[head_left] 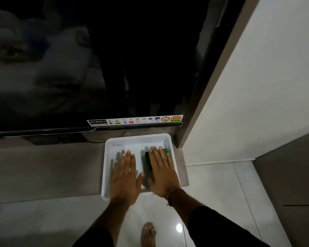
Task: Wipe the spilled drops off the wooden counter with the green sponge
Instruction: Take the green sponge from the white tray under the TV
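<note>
Green sponge (154, 158) lies in white tray (137, 138) under flat right hand (163, 172).

Sponge (147, 158) in tray (139, 138) — right side

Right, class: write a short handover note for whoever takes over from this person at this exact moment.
Left hand: flat, palm down, empty, over the white tray.
Right hand: flat on the green sponge, which lies in the tray's right half; not gripped.
The tray sits at the right end of the counter, below the TV.
Done: nothing visible; no drops can be made out.
Left: lift the sponge, wipe the counter.
</note>
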`<control>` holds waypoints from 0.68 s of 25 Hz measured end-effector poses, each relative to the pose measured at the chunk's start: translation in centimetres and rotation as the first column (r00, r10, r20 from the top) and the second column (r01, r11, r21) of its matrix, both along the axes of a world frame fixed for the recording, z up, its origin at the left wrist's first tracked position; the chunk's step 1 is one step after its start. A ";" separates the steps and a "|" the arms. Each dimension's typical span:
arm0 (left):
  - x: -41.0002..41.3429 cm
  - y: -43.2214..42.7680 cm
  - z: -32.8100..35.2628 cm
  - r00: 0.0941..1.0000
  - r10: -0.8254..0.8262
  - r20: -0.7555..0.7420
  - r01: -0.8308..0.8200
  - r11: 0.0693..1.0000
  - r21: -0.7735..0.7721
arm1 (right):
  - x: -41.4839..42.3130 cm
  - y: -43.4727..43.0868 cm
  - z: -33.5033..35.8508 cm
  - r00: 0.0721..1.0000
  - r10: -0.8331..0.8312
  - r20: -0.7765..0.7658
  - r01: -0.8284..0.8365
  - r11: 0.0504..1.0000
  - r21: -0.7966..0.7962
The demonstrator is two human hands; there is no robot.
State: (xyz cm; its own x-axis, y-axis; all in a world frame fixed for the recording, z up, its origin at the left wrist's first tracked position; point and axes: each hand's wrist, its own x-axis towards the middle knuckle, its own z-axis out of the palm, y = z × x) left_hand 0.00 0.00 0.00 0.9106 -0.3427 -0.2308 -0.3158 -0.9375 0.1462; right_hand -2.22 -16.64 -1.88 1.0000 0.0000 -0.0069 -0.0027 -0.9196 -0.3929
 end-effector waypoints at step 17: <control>1.8 1.0 -0.3 0.996 -0.042 0.079 0.054 0.985 -0.162 | 2.7 0.4 0.7 0.992 0.119 -0.031 -0.121 0.988 -0.095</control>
